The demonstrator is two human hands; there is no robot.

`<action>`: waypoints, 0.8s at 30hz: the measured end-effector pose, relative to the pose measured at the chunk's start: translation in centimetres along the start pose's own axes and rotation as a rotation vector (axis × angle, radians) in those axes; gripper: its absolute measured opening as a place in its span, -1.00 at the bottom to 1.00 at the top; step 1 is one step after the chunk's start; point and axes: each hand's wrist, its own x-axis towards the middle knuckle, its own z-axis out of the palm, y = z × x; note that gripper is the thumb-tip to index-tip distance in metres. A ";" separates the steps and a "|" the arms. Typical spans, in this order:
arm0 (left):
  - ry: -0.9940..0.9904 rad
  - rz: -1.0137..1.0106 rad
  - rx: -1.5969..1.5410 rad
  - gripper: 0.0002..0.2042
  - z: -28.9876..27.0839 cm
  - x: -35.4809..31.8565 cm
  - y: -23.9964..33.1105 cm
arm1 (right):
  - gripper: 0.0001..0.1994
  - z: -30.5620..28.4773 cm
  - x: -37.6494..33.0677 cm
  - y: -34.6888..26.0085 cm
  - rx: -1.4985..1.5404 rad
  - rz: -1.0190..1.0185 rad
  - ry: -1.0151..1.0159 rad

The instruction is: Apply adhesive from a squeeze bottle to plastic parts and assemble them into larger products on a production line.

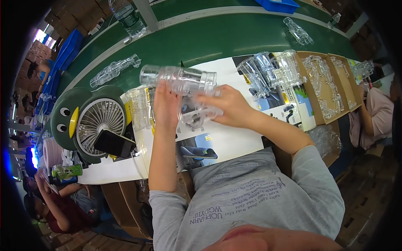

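A clear plastic blister shell [180, 80] is held above the printed card sheets [226, 142], gripped by the left hand [165, 104] and the right hand [224, 104], beside a penguin-shaped desk fan [94, 121].

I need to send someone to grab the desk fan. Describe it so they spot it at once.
Start at the green conveyor belt, then look at the white work surface before it, on its left end. The fan stands there: dark green, penguin-shaped, with cartoon eyes, a yellow beak and a round grey grille, unlike the clear plastic shells around it.
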 end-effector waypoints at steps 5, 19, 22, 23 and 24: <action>0.024 0.078 0.082 -0.51 2.0 -0.3 1.2 | -0.39 0.5 -1.1 0.1 -0.131 -0.214 0.066; -0.139 0.326 -0.341 -0.48 0.8 -1.3 3.5 | -0.56 -3.9 -1.2 2.0 0.972 0.633 -0.538; -0.171 0.310 -0.313 -0.44 0.8 -1.2 3.0 | -0.56 -3.4 -0.9 1.6 0.865 0.627 -0.581; -0.192 0.310 -0.275 -0.42 0.7 -1.2 2.7 | -0.56 -3.2 -1.0 1.5 0.869 0.637 -0.582; -0.188 0.307 -0.276 -0.42 0.6 -1.2 2.6 | -0.56 -3.1 -1.0 1.5 0.857 0.620 -0.592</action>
